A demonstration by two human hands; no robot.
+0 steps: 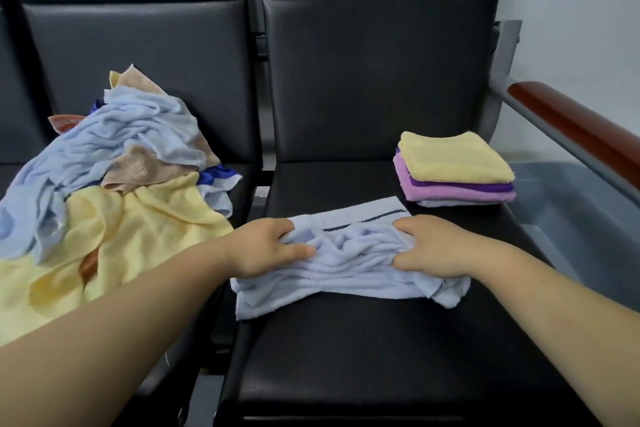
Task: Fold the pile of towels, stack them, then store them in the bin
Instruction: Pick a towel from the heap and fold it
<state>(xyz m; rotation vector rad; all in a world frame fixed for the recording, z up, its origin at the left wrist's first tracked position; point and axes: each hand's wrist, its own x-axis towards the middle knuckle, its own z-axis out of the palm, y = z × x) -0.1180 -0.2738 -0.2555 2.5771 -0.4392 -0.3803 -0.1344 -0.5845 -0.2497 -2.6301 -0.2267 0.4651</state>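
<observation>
A light blue towel (pixel 349 263) with a dark dotted stripe lies bunched on the right black seat (pixel 363 357). My left hand (pixel 266 246) grips its left side, fingers curled into the folds. My right hand (pixel 433 246) grips its right side the same way. A pile of unfolded towels (pixel 114 177), blue, yellow, tan and orange, covers the left seat. A stack of folded towels (pixel 453 170), yellow on top of purple, pink and white, sits at the back right of the right seat. A grey translucent bin (pixel 571 211) stands beside the seat at the right.
A wood-topped armrest (pixel 581 128) on a grey metal frame crosses above the bin. The black seat backs rise behind both seats. A gap (pixel 256 204) separates the two seats.
</observation>
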